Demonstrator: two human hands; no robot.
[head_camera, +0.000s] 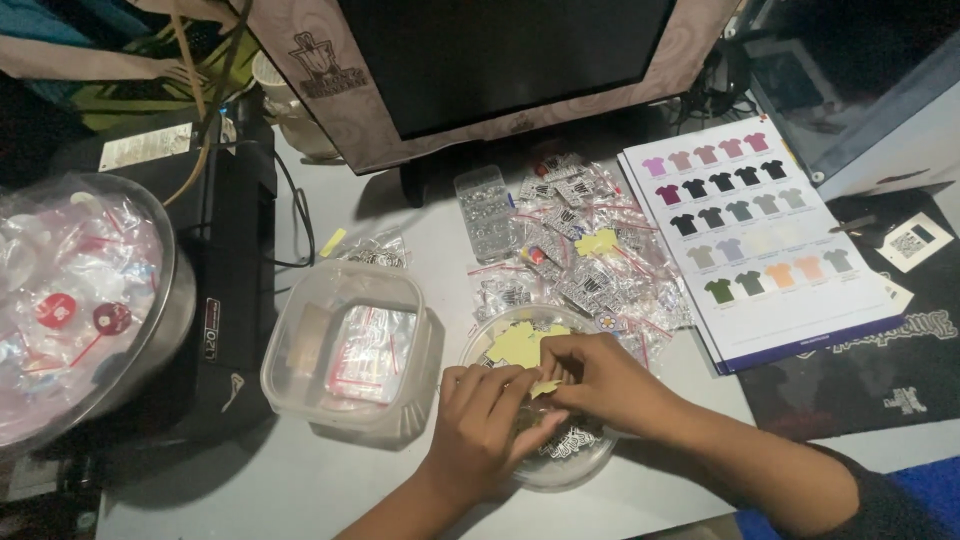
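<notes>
Both hands, left (480, 425) and right (590, 378), pinch small yellow tags (520, 343) over a round tub (590, 462); best to keep fingertips low, gripping 1 tag only.

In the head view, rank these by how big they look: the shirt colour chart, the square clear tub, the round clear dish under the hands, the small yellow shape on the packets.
1. shirt colour chart
2. square clear tub
3. round clear dish, partly hidden by the hands, so only roughly ranked
4. small yellow shape

A round clear plastic bowl (590, 465) sits upright at the table's six o'clock edge, holding pale yellow paper cutouts (517, 343) toward its eleven o'clock rim. One small yellow piece (545, 387) lies at its centre, pinched between fingertips.
</notes>
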